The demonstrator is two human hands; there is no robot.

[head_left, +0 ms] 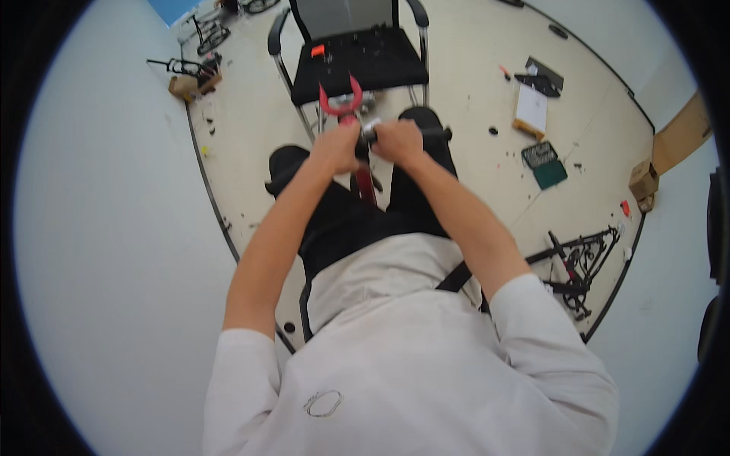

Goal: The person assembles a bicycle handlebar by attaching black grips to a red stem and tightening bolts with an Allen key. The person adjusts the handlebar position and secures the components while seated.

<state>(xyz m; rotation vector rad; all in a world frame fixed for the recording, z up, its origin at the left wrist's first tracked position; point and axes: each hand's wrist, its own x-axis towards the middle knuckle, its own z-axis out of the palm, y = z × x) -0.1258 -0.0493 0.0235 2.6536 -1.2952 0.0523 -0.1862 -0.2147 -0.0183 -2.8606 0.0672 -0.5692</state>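
Pinkish-red curved piece (340, 111), black chair (365, 70), green case (550, 175), black trousers (351, 229), white shirt (411, 342) with dark ring outline (322, 415)

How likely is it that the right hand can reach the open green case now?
Probably not: the green case lies on the floor, well beyond the right knee, and the right hand appears to grip a dark bar.

I see a bright room with soft, even light, but I can't tell where it comes from. The near white shirt (395, 342) has faint shadows in its folds. The hands (337, 147) look a bit fuzzy. Black rounds my corners, and the left dark strip (204, 168) bends.
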